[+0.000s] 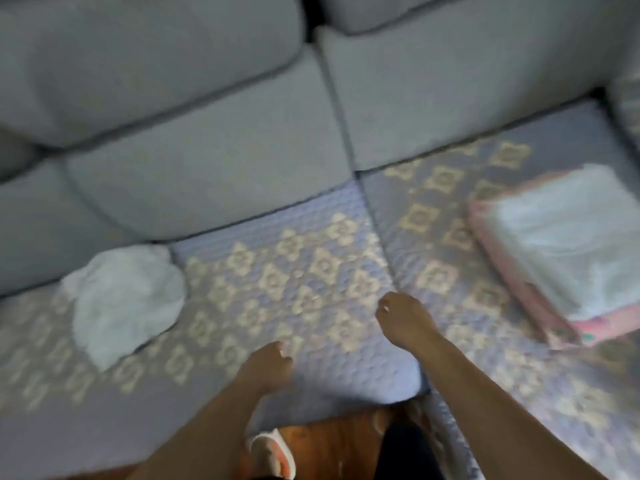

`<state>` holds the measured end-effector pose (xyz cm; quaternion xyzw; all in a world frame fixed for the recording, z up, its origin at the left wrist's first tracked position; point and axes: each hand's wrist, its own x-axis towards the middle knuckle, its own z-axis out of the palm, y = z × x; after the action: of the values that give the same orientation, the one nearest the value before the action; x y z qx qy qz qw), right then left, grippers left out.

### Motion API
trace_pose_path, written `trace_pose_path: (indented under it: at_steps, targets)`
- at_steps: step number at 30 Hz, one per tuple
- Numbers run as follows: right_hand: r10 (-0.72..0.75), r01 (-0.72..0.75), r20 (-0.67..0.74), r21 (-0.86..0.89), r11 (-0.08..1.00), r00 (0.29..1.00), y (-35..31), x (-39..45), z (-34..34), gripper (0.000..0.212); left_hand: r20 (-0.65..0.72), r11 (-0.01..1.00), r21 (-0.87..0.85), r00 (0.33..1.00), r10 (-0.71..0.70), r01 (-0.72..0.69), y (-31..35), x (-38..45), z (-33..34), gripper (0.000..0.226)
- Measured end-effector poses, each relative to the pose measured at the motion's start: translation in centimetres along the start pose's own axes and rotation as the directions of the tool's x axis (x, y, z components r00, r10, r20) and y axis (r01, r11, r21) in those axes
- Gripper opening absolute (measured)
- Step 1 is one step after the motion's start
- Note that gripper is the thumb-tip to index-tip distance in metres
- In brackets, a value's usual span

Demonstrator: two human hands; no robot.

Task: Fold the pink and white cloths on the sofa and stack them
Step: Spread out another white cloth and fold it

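Nearest, a slipper (273, 452) rests on the wooden floor (332, 445). Above the sofa (207, 188) seat, the left hand (268, 363) and right hand (403, 318) hover with fingers loosely curled, holding nothing. A crumpled white cloth (124, 299) lies far left; folded white and pink cloths (568, 251) sit stacked far right.
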<state>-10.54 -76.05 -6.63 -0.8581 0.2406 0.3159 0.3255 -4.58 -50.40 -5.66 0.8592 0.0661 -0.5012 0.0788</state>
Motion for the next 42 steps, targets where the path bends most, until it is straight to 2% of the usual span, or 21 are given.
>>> trace_pose_path:
  at_steps: [4, 6, 8, 10, 11, 12, 14, 15, 16, 18, 22, 25, 27, 29, 31, 33, 35, 36, 38, 40, 42]
  targets:
    - [-0.040, 0.050, 0.143, -0.069, 0.996, 0.989, -12.6, 1.9, 8.6, 0.027, -0.051, 0.965, -0.243, 0.992, -0.112, 0.097, -17.3, 1.2, -4.5, 0.018]
    - [-0.068, 0.093, 0.197, -0.125, 0.988, 0.978, -19.6, 2.5, 13.5, 0.021, -0.145, 0.917, -0.379, 0.971, -0.190, 0.123, -24.9, 1.4, -5.6, 0.019]
    - [-0.081, 0.118, 0.272, -0.121, 0.986, 0.959, -26.5, 3.1, 18.5, 0.013, -0.145, 0.876, -0.467, 0.966, -0.216, 0.125, -31.5, 1.4, -6.6, 0.013]
    - [-0.055, 0.065, 0.352, -0.017, 0.998, 0.934, -32.8, 4.8, 23.5, 0.016, -0.085, 0.849, -0.501, 0.966, -0.243, 0.170, -38.2, 3.0, -7.8, 0.009]
    - [-0.022, -0.002, 0.368, 0.064, 0.998, 0.930, -35.7, 5.5, 25.6, 0.023, -0.078, 0.838, -0.515, 0.964, -0.256, 0.181, -41.7, 4.0, -8.5, 0.021]
    - [0.008, -0.064, 0.360, 0.145, 0.987, 0.933, -38.3, 6.7, 27.8, 0.030, -0.088, 0.832, -0.526, 0.961, -0.260, 0.177, -45.0, 4.8, -9.3, 0.030]
    - [0.070, -0.175, 0.324, 0.307, 0.936, 0.943, -42.8, 9.1, 31.6, 0.038, -0.130, 0.829, -0.542, 0.961, -0.244, 0.137, -50.6, 6.3, -11.7, 0.025]
    - [0.111, -0.248, 0.326, 0.417, 0.874, 0.939, -44.5, 10.5, 33.5, 0.039, -0.148, 0.836, -0.537, 0.963, -0.225, 0.112, -52.9, 6.8, -13.0, 0.017]
    - [0.156, -0.341, 0.356, 0.551, 0.762, 0.921, -45.9, 12.0, 35.3, 0.039, -0.165, 0.846, -0.525, 0.964, -0.206, 0.091, -55.0, 7.4, -14.2, 0.010]
    - [0.185, -0.445, 0.409, 0.756, 0.479, 0.894, -47.9, 14.7, 38.3, 0.043, -0.167, 0.850, -0.523, 0.969, -0.180, 0.068, -58.5, 8.7, -16.0, 0.008]
    - [0.230, -0.307, 0.283, 0.949, 0.076, 0.931, -49.8, 15.9, 40.7, 0.036, -0.118, 0.803, -0.591, 0.977, -0.177, 0.074, -61.3, 9.8, -18.1, 0.022]
    - [0.256, -0.179, 0.229, 0.963, -0.204, 0.939, -50.3, 10.3, 38.4, 0.033, -0.111, 0.788, -0.613, 0.983, -0.146, 0.048, -59.9, 7.4, -18.5, 0.024]
    - [0.224, -0.146, 0.226, 0.934, -0.327, 0.948, -50.2, 4.5, 35.9, 0.030, -0.081, 0.797, -0.604, 0.995, -0.053, -0.007, -57.3, 4.9, -18.6, 0.019]
    - [0.142, -0.147, 0.217, 0.910, -0.388, 0.966, -50.6, -2.2, 32.9, 0.028, -0.015, 0.790, -0.604, 0.992, 0.124, -0.108, -53.9, 1.7, -18.9, 0.015]
    - [0.081, -0.125, 0.176, 0.895, -0.428, 0.981, -51.0, -8.6, 30.3, 0.024, 0.022, 0.756, -0.607, 0.946, 0.324, -0.245, -50.0, -1.9, -19.4, 0.056]
    - [0.038, -0.088, 0.113, 0.910, -0.404, 0.993, -51.7, -14.4, 27.4, 0.023, -0.108, 0.745, -0.510, 0.891, 0.441, -0.430, -46.1, -4.9, -20.0, 0.090]
    - [-0.040, -0.056, 0.047, 0.966, -0.252, 0.998, -52.7, -19.1, 24.0, 0.022, -0.332, 0.703, -0.407, 0.811, 0.481, -0.584, -42.3, -7.3, -21.1, 0.102]
    - [-0.071, -0.005, -0.005, 0.991, -0.135, 0.997, -53.2, -21.0, 22.2, 0.019, -0.441, 0.660, -0.399, 0.764, 0.471, -0.637, -40.5, -8.6, -21.9, 0.097]
    - [-0.102, 0.191, -0.182, 0.978, 0.087, 0.978, -53.6, -24.3, 17.7, 0.018, -0.645, 0.538, -0.394, 0.641, 0.417, -0.746, -37.2, -10.9, -23.6, 0.062]
    - [-0.113, 0.410, -0.395, 0.886, 0.216, 0.912, -53.2, -27.2, 12.5, 0.020, -0.780, 0.485, -0.329, 0.523, 0.344, -0.810, -34.6, -14.1, -25.6, 0.038]
    - [-0.148, 0.575, -0.559, 0.758, 0.309, 0.816, -52.1, -29.6, 7.6, 0.026, -0.876, 0.485, -0.185, 0.367, 0.312, -0.855, -32.6, -17.6, -27.6, 0.029]
